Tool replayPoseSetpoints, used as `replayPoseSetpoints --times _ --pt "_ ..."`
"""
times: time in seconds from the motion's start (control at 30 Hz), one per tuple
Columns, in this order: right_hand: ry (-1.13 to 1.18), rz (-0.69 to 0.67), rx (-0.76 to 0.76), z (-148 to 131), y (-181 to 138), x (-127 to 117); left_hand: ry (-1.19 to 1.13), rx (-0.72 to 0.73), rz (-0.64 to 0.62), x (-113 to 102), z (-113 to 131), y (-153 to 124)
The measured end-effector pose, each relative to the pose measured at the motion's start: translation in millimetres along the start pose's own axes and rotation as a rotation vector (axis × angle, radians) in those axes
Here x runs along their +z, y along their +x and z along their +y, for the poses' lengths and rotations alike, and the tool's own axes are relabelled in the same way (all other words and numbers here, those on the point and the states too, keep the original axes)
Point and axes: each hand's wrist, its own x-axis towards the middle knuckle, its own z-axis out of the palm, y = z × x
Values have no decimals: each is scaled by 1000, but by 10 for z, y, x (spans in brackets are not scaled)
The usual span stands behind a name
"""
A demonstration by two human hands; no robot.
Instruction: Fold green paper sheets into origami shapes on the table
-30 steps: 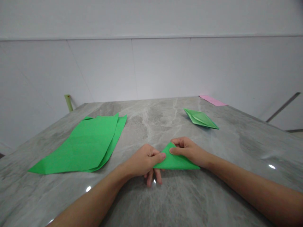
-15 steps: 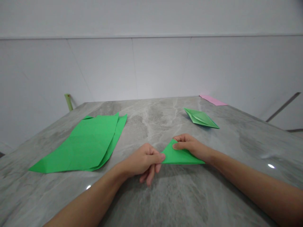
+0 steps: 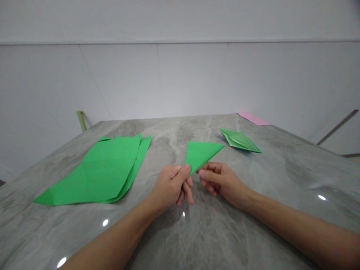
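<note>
Here, your folded green paper (image 3: 201, 154) is over the middle of the grey marbled table (image 3: 225, 232), its lower corner pinched between the thumb and fingers of your left hand (image 3: 170, 187). Your right hand (image 3: 222, 183) is loosely curled at its slanting edge; you cannot tell whether it grips anything. Green sheets (image 3: 104, 168) overlap to the left, a folded shape (image 3: 240, 141) lies farther right, and pink paper (image 3: 253, 119) sits near the white wall (image 3: 182, 82).
</note>
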Motion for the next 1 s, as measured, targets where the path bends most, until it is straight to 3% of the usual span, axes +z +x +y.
replayPoseSetpoints --times 0.13,0.53,1.0 --pt "-117 -81 -34 42 -48 87 49 -8 -29 77 -53 -9" --pt "-70 -187 -25 59 -49 36 70 -28 -97 112 -97 -24" --pt "-26 -201 -39 107 -47 21 -34 -108 -242 76 -103 -5"
